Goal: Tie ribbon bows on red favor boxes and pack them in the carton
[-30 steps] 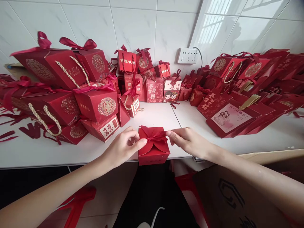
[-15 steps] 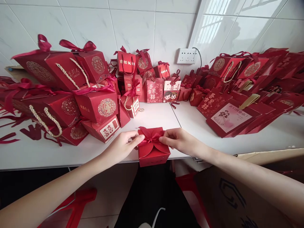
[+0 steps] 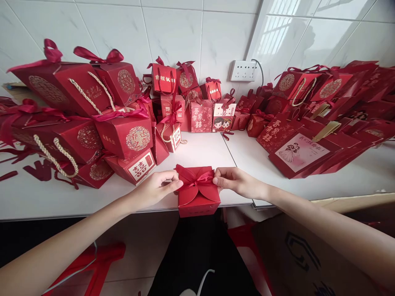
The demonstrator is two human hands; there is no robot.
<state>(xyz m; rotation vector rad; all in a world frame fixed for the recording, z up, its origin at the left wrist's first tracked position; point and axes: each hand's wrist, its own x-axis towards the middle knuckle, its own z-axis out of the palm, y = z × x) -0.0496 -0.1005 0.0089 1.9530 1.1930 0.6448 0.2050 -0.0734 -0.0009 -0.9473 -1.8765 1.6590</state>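
A small red gift box [image 3: 199,201] stands at the table's front edge, its curved top flaps folded together. Across its top runs a red ribbon [image 3: 197,179], knotted in the middle with a bow. My left hand [image 3: 159,187] pinches the ribbon at the box's left side between thumb and fingers. At the right side, my right hand [image 3: 236,181] pinches the other part of the ribbon in the same way. The ribbon looks drawn out between the two hands. The fingertips partly hide the ribbon's ends.
Stacked red gift boxes [image 3: 123,135] with bows and rope handles fill the left of the white table [image 3: 203,152]. More boxes and bags [image 3: 304,152] crowd the right. A power strip [image 3: 243,70] is on the tiled wall. Below right stands a cardboard box [image 3: 296,250].
Both hands have moved slightly outward, away from the knot, with the ribbon in their fingers. The ribbon's loops look wider. The box has hardly moved.
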